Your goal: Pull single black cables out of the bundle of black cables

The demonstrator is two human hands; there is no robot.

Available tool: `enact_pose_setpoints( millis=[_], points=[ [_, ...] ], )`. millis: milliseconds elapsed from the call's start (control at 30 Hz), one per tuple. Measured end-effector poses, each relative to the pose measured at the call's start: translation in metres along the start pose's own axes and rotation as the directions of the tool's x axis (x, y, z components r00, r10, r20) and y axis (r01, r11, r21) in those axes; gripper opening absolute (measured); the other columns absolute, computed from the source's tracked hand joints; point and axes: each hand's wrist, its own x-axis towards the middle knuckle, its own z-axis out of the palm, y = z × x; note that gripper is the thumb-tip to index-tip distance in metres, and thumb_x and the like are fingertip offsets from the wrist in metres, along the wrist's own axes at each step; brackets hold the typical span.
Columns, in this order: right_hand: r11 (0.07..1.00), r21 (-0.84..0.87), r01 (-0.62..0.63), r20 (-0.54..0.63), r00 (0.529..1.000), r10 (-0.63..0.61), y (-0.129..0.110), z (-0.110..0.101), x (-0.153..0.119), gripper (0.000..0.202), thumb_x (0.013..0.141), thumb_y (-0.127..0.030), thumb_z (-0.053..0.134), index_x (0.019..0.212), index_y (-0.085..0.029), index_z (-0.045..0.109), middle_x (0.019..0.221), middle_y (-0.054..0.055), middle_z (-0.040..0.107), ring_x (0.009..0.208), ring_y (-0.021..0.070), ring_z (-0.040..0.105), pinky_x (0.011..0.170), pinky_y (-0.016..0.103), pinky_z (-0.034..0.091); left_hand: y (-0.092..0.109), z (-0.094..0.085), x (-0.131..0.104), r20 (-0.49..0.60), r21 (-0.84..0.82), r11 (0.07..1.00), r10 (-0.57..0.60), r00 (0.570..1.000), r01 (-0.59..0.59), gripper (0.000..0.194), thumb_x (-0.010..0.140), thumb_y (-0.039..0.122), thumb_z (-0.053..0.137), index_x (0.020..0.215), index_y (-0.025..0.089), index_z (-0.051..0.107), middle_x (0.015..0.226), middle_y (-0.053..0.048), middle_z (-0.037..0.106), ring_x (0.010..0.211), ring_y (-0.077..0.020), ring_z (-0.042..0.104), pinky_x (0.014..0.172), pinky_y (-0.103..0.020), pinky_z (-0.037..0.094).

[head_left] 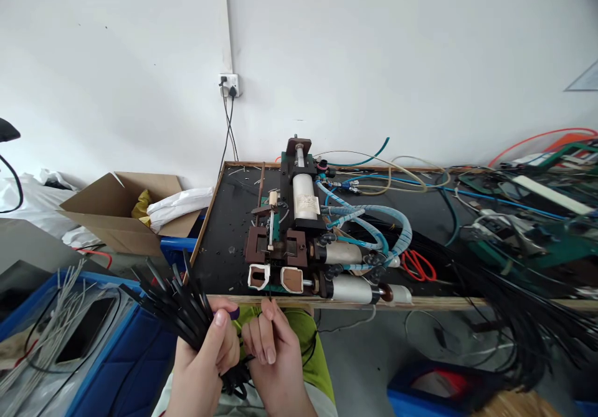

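My left hand [210, 348] is closed around a bundle of black cables [180, 301], whose ends fan out to the upper left. More of the bundle hangs below the fist, over my lap. Something dark purple shows at my left index finger. Just to the right, my right hand [275, 342] is pinched shut at the table's front edge, with a thin black cable [270, 293] at its fingertips, mostly hidden. Straight ahead of the fingertips stands a pneumatic machine [304, 196]. Its two brown jaw blocks [275, 247] are apart, and two white-edged pads sit in front of them.
The machine stands on a black-topped table [228, 202] with a wooden rim. Blue air hoses [397, 217] loop to its right, beside a heap of black cables [504, 305]. At left are a blue bin [126, 336] with pale strands and a phone, and a cardboard box [126, 236].
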Motion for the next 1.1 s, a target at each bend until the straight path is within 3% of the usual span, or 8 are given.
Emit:
enact_pose_setpoints(
  millis=[200, 433, 700, 867, 1000, 1100],
  points=[
    [1.000, 0.020, -0.011, 0.020, 1.000, 0.011, -0.002, 0.003, 0.004, 0.026, 0.092, -0.031, 0.079, 0.072, -0.018, 0.069, 0.036, -0.011, 0.037, 0.041, 0.0093, 0.010, 0.048, 0.025, 0.026, 0.001, 0.000, -0.001, -0.023, 0.016, 1.000, -0.013, 1.000, 0.014, 0.031, 0.094, 0.048, 0.077, 0.094, 0.018, 0.068, 0.050, 0.011, 0.037, 0.040, -0.0051, 0.029, 0.042, -0.018, 0.028],
    [1.000, 0.022, -0.009, 0.009, 1.000, 0.008, -0.004, 0.004, 0.004, 0.025, 0.093, -0.032, 0.079, 0.073, -0.018, 0.070, 0.036, -0.012, 0.035, 0.041, 0.0096, 0.010, 0.048, 0.025, 0.027, 0.008, 0.010, -0.002, -0.074, -0.082, 0.996, -0.026, 0.997, 0.020, 0.030, 0.097, 0.042, 0.074, 0.115, 0.021, 0.064, 0.053, 0.010, 0.044, 0.040, -0.0062, 0.030, 0.042, -0.017, 0.030],
    [0.999, 0.037, -0.016, -0.007, 1.000, 0.016, -0.001, 0.004, 0.003, 0.025, 0.091, -0.031, 0.081, 0.073, -0.018, 0.070, 0.036, -0.013, 0.035, 0.042, 0.0094, 0.009, 0.048, 0.024, 0.028, 0.004, -0.003, 0.002, 0.087, -0.175, 0.983, -0.035, 0.996, 0.050, 0.025, 0.094, 0.046, 0.073, 0.103, 0.024, 0.063, 0.057, 0.007, 0.053, 0.038, -0.0071, 0.035, 0.041, -0.019, 0.032],
    [1.000, 0.024, -0.007, -0.015, 1.000, 0.007, -0.002, 0.004, 0.005, 0.026, 0.091, -0.035, 0.082, 0.075, -0.018, 0.070, 0.036, -0.013, 0.035, 0.041, 0.0090, 0.010, 0.048, 0.024, 0.028, 0.000, 0.002, -0.001, -0.023, -0.094, 0.996, -0.016, 1.000, 0.014, 0.027, 0.098, 0.040, 0.070, 0.083, 0.020, 0.059, 0.060, 0.007, 0.051, 0.038, -0.0046, 0.032, 0.039, -0.017, 0.029],
    [0.990, -0.132, 0.054, -0.047, 0.997, -0.061, 0.000, 0.008, 0.004, 0.031, 0.092, -0.043, 0.080, 0.075, -0.021, 0.068, 0.037, -0.012, 0.037, 0.041, 0.0097, 0.017, 0.050, 0.025, 0.030, 0.004, 0.009, -0.005, -0.102, -0.050, 0.999, -0.019, 0.995, 0.014, 0.037, 0.092, 0.046, 0.079, 0.079, 0.020, 0.057, 0.061, 0.007, 0.053, 0.039, -0.0027, 0.031, 0.039, -0.015, 0.027],
    [0.860, -0.491, 0.142, -0.028, 0.983, -0.179, 0.002, 0.009, -0.010, 0.043, 0.097, -0.053, 0.070, 0.069, -0.021, 0.066, 0.042, -0.005, 0.050, 0.042, 0.0117, 0.035, 0.050, 0.027, 0.031, 0.007, 0.009, -0.008, -0.143, -0.047, 0.996, -0.083, 0.986, 0.077, 0.040, 0.084, 0.048, 0.087, 0.082, 0.020, 0.058, 0.058, 0.008, 0.052, 0.042, -0.0031, 0.033, 0.042, -0.014, 0.028]
  ],
)
